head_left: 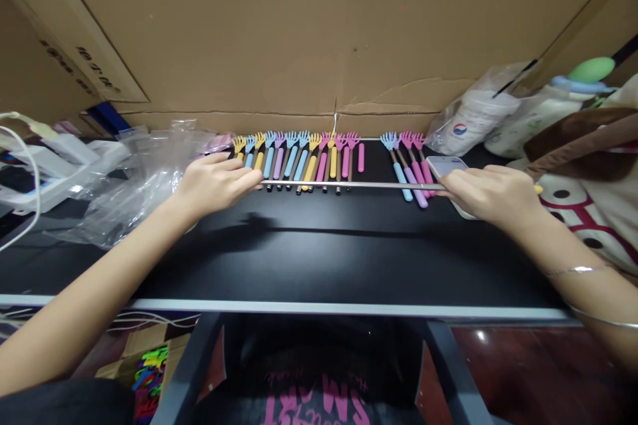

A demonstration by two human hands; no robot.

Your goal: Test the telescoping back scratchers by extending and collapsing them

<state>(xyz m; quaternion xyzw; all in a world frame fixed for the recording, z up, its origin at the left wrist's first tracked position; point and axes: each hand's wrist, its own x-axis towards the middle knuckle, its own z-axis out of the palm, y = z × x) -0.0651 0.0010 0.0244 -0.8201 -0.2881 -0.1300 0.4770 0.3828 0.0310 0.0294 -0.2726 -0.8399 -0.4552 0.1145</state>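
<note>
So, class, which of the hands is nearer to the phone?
Right: the right hand partly hides the phone in this view; the left hand, farther along the rod, is well left of the phone.

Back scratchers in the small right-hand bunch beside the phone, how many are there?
4, left to right: a blue one, a purple one, a pink one and another pink one nearest the phone. The metal rod crosses in front, hiding small parts, but none seems wholly hidden.
</note>
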